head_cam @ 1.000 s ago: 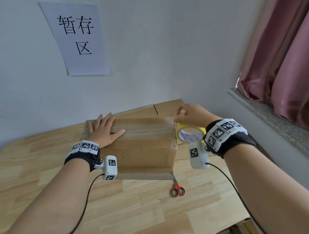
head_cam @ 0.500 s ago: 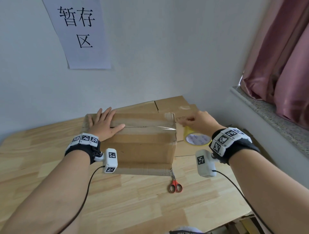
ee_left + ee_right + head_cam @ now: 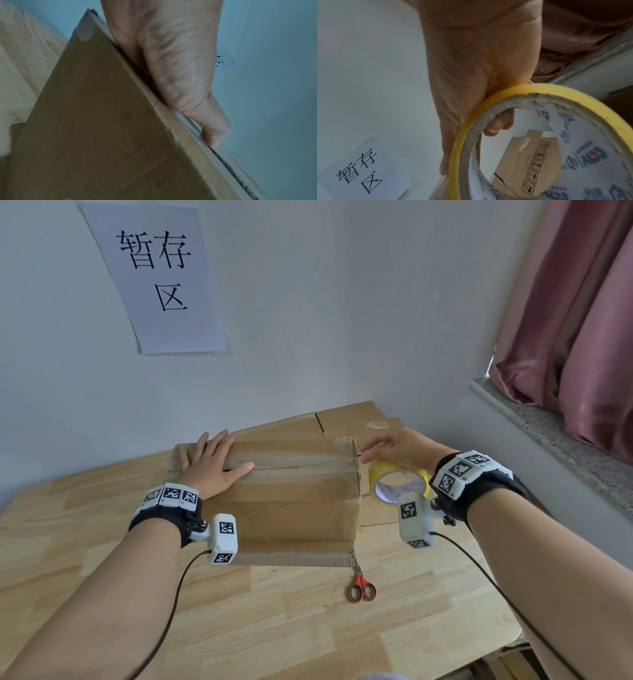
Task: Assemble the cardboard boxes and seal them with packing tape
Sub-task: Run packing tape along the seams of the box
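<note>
- Sitting toward the far middle of the wooden table, the cardboard box has its top flaps closed along a centre seam.
- Left hand lies flat on the box top with fingers straight, the thumb along the seam.
- Right hand grips the yellow tape roll just beside the box's right edge; one finger hooks through the core, and blue and red print inside is too blurred to read.
- Flattened cardboard behind shows handling pictograms in the right wrist view.
- Red-handled scissors lie at the box's near right corner.
- A paper sign on the wall reads 暂存区.
- Bare tabletop stretches in front, toward the person; a pink curtain hangs right.
</note>
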A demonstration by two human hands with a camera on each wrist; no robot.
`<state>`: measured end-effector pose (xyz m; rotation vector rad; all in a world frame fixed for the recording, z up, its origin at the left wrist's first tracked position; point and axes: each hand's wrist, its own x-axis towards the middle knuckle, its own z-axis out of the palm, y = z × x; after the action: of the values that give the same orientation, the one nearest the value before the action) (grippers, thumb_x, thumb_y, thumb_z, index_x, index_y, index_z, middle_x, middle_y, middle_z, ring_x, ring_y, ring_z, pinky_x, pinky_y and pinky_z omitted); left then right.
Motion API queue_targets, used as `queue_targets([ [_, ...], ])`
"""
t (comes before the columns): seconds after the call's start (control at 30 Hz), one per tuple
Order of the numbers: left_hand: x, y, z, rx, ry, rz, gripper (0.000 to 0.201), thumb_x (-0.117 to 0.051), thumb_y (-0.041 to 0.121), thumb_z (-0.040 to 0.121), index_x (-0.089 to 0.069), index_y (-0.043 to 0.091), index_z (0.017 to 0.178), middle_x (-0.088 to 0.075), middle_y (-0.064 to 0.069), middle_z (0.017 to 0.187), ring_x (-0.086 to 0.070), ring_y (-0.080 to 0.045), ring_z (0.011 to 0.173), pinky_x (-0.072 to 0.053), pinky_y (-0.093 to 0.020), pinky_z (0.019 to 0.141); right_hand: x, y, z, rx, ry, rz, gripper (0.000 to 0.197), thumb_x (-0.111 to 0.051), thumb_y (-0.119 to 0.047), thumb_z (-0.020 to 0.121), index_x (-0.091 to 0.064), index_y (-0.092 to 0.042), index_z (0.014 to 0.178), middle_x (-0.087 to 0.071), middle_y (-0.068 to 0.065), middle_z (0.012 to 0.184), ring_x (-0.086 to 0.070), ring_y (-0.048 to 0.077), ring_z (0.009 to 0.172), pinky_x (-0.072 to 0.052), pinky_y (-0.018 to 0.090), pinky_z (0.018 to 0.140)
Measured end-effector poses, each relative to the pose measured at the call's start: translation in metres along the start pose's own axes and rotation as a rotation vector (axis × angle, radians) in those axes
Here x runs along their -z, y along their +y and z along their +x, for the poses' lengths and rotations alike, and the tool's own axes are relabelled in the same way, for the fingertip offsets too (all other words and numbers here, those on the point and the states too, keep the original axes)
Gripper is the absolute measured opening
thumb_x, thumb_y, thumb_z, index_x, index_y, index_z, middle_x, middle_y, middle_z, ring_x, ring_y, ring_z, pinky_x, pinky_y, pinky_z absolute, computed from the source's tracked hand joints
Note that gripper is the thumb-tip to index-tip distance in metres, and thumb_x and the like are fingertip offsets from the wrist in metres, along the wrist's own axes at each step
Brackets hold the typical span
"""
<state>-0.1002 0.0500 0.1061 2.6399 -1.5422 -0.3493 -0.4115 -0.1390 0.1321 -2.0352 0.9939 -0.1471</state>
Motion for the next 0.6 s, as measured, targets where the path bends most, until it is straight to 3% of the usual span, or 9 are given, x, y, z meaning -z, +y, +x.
queue_targets([
  [0.1, 0.0, -0.001, -0.001, -0.002, -0.013, -0.011, 0.074, -0.023, 0.071, 0.088, -0.001, 0.038, 0.15, 0.008, 0.016, 0.158, 0.018, -0.013, 0.144, 0.015, -0.054, 0.113, 0.001, -0.003, 0.0, 0.009, 0.013, -0.04, 0.015, -0.069, -0.046, 0.08, -0.075, -0.032, 0.078, -0.072, -0.007, 0.089, -0.059, 0.013, 0.08, -0.05, 0.029, 0.08],
  [0.23, -0.001, 0.0, 0.0, -0.008, -0.019, -0.02, 0.065, -0.013, 0.066, 0.092, -0.002, 0.039, 0.15, 0.007, 0.016, 0.158, 0.018, -0.013, 0.144, 0.015, -0.056, 0.112, 0.001, -0.001, 0.001, -0.003, 0.026, -0.084, 0.014, -0.072, -0.041, 0.079, -0.077, -0.028, 0.082, -0.073, 0.001, 0.094, -0.063, 0.021, 0.095, -0.052, 0.037, 0.088],
  [0.37, -0.003, 0.003, 0.003, -0.014, -0.009, -0.022, 0.061, -0.022, 0.061, 0.095, -0.007, 0.039, 0.149, 0.01, 0.016, 0.158, 0.016, -0.017, 0.145, 0.014, -0.056, 0.112, 0.003, -0.002, -0.001, 0.015, 0.071, -0.055, 0.015, -0.073, -0.036, 0.08, -0.076, -0.021, 0.081, -0.066, -0.003, 0.077, -0.054, 0.011, 0.071, -0.046, 0.023, 0.067],
  [0.47, -0.001, 0.012, 0.009, -0.182, 0.122, -0.067, 0.043, -0.034, 0.039, 0.101, -0.028, 0.038, 0.144, -0.004, 0.014, 0.159, 0.002, -0.017, 0.147, 0.006, -0.054, 0.113, 0.006, -0.002, 0.0, 0.039, 0.103, -0.065, 0.014, -0.071, -0.035, 0.081, -0.074, -0.022, 0.079, -0.058, -0.012, 0.067, -0.052, 0.006, 0.069, -0.039, 0.019, 0.062],
  [0.53, -0.001, 0.025, 0.015, -0.346, 0.189, -0.122, 0.041, -0.038, 0.014, 0.099, -0.041, 0.033, 0.135, -0.026, 0.01, 0.154, -0.021, -0.014, 0.143, -0.002, -0.042, 0.114, 0.008, -0.002, 0.0, 0.047, 0.105, -0.069, 0.013, -0.071, -0.034, 0.082, -0.075, -0.022, 0.082, -0.061, -0.012, 0.071, -0.054, 0.006, 0.073, -0.044, 0.021, 0.066],
  [0.6, -0.005, 0.041, 0.017, -0.405, 0.209, -0.145, 0.049, -0.037, -0.002, 0.092, -0.046, 0.028, 0.13, -0.04, 0.007, 0.145, -0.033, -0.012, 0.136, -0.007, -0.027, 0.107, 0.01, -0.001, 0.0, 0.049, 0.115, -0.067, 0.012, -0.07, -0.032, 0.083, -0.076, -0.021, 0.083, -0.064, -0.009, 0.076, -0.056, 0.008, 0.077, -0.046, 0.025, 0.073],
])
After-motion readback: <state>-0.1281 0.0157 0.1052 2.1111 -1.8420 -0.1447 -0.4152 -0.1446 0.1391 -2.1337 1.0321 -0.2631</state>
